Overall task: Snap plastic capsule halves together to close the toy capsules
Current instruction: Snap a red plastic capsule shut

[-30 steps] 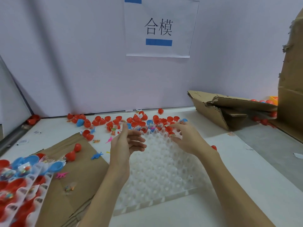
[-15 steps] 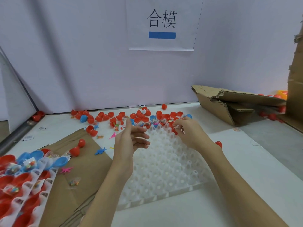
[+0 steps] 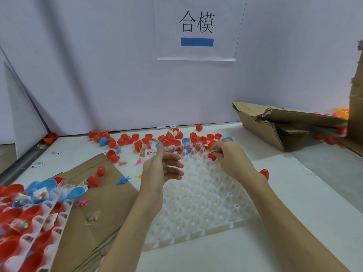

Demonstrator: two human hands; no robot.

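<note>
A white plastic holder tray [image 3: 198,211] with many empty cups lies in front of me. Behind it, several loose red capsule halves [image 3: 169,139] and a few blue ones are scattered, with small toy packets among them. My right hand [image 3: 231,160] is over the tray's far right corner, and its fingers pinch a small toy packet [image 3: 215,150] above a red capsule half [image 3: 211,157] that sits in a cup. My left hand [image 3: 159,169] hovers over the tray's far left edge, fingers loosely curled and holding nothing.
A second tray [image 3: 27,222] filled with red and blue halves and toy packets is at the lower left, partly on flat brown cardboard [image 3: 98,209]. A torn cardboard box [image 3: 275,126] lies at the right. One red capsule half [image 3: 264,173] sits beside my right wrist.
My right hand has curled tighter over the red half at the tray's far corner. My left hand has stayed nearly still.
</note>
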